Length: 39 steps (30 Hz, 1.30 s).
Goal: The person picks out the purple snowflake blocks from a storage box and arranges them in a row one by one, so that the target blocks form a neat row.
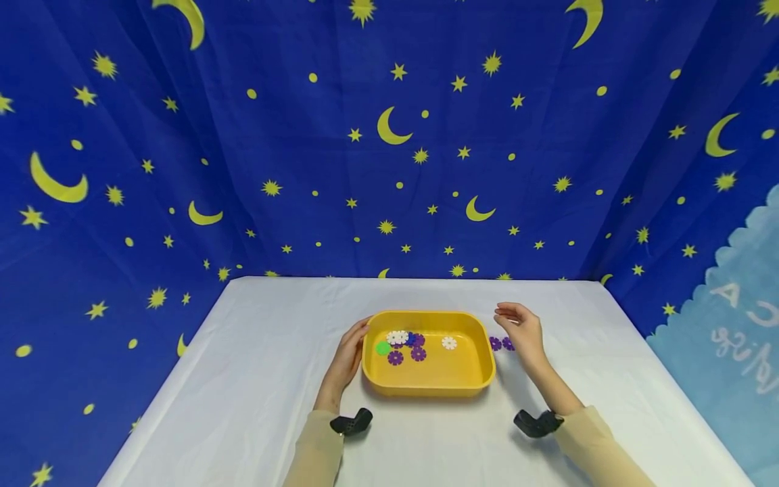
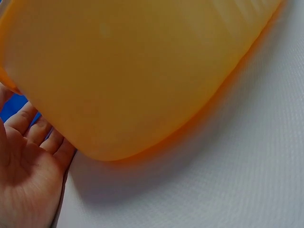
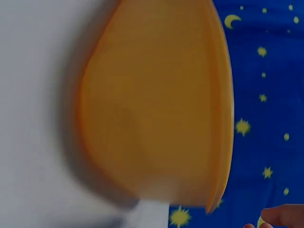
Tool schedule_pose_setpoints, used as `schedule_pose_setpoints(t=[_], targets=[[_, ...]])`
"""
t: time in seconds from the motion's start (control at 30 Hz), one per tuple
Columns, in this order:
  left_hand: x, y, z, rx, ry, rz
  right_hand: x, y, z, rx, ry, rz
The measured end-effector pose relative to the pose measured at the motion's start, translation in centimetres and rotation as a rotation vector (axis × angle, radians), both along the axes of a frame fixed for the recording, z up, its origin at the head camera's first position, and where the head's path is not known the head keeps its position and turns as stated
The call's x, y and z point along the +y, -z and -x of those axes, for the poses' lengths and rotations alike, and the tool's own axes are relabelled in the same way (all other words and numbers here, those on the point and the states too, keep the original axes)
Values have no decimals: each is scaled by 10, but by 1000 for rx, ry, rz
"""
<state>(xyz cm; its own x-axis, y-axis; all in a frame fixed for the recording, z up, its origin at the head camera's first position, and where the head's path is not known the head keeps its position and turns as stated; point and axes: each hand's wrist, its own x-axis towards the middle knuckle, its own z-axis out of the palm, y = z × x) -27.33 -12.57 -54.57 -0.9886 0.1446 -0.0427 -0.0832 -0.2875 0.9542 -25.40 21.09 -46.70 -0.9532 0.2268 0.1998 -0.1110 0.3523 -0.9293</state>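
White table [image 1: 255,352], shallow yellow tray [image 1: 456,372] (neatly round-cornered), small notched discs [image 1: 418,354] inside

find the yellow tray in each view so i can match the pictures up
Head: the yellow tray lies below and slightly right of centre, the left hand at its left side.
Left wrist: it fills the upper left and middle, its rounded bottom corner low in the picture.
Right wrist: it stands tall mid-picture, running off the top edge.
Shared landmark: the white tabletop.
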Motion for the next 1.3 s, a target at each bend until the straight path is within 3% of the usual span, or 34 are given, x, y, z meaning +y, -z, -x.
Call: schedule_pose_setpoints(t=[0.4, 0.87, 1.07, 1.3], targets=[[0, -1, -2, -8, -5, 4, -46, -5, 4, -4, -117, 65], [-1, -1, -1, -1, 1, 15, -84, 13, 11, 35, -227, -1], [-1, 0, -1, 4, 6, 12, -96, 20, 13, 5, -254, -84], [-1, 0, -1, -3, 2, 8, -104, 27, 16, -10, -384, -113]])
